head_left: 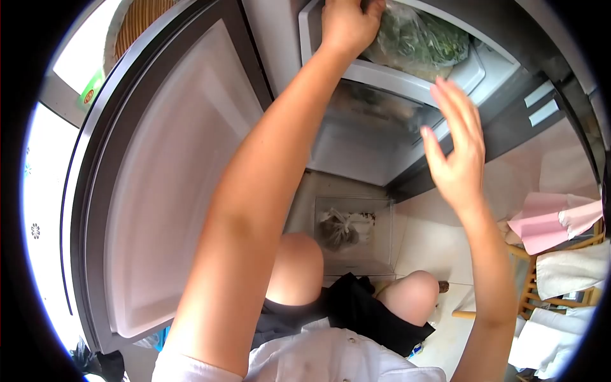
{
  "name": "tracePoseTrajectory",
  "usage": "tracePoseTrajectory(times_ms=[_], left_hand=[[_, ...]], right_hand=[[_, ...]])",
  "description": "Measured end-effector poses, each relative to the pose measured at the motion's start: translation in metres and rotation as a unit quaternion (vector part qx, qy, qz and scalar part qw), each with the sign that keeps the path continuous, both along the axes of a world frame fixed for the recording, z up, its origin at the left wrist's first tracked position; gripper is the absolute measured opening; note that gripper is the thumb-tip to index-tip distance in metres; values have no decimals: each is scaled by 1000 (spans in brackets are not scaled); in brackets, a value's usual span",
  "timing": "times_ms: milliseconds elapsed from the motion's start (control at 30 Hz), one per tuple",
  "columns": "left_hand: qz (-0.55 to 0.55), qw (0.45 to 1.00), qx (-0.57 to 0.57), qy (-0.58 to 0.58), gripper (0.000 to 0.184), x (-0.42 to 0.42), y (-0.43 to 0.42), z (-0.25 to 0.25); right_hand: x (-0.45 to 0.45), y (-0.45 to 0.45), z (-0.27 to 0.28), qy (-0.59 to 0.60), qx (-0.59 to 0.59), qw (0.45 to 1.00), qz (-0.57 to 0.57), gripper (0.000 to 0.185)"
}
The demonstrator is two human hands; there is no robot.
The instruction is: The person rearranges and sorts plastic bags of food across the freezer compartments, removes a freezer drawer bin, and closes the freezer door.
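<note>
Fridge (168, 191) stands open by tiled floor (423, 245); bag (420, 41) lies beside left hand (352, 25), grip unclear; right hand (459, 149) open, near drawer (394, 77)

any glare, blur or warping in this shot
Head view: fisheye distortion bows the open fridge door, corners go black; head view, far left: nearly blown out; head view, upper right: glints on the plastic bag of greens, right hand slightly soft at the fingertips.

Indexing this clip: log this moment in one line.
left hand: at upper drawer | right hand: raised, open, empty | bagged greens: in drawer | fridge door: open
</note>
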State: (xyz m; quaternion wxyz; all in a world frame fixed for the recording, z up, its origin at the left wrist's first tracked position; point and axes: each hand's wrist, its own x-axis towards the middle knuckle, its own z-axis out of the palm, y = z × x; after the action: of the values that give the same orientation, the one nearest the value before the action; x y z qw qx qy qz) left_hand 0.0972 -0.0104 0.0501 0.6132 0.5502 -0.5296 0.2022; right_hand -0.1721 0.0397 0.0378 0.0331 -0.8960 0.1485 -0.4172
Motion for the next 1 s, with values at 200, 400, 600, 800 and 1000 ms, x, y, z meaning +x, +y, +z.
tracePoseTrajectory(times_ms=[200, 400, 600, 800, 1000], left_hand=[[-40, 999, 26, 13, 23, -12, 39, 1], [23, 986, -66, -154, 17, -9, 34, 9], [61, 961, -82, -255, 16, -6, 39, 11], [96, 958, -25, -268, 10, -2, 42, 10], [-4, 997, -32, -72, 20, -2, 49, 4]], right_hand=[[78, -66, 18, -73, -72, 995, 14, 49], [117, -78, 14, -143, -105, 979, -97, 41], [118, -73, 14, -132, -111, 976, -130, 39], [108, -73, 18, -99, -117, 979, -136, 37], [113, -72, 18, -95, -108, 977, -156, 43]])
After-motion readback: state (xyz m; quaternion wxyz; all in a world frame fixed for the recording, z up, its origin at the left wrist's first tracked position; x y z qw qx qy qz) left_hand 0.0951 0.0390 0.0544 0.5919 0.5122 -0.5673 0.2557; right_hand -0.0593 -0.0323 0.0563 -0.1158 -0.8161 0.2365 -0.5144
